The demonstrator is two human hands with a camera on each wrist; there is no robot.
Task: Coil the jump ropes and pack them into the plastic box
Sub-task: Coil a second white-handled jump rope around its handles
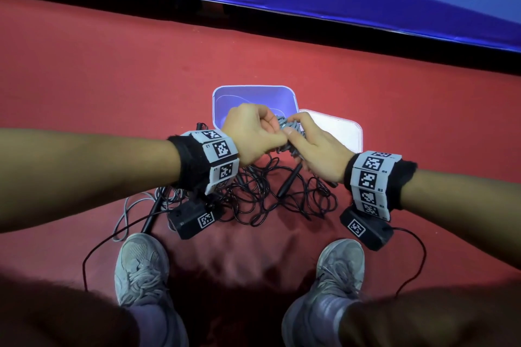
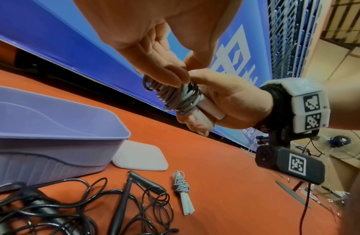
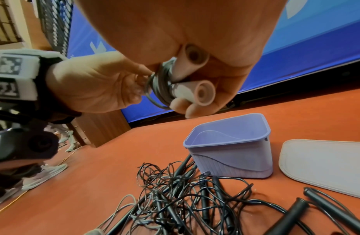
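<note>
Left hand [image 1: 251, 132] fingers [image 2: 169, 74] pinch one gray rope [image 2: 175, 97]; right hand [image 1: 318, 149] fingers clasp its two handles [image 3: 195, 92].
</note>
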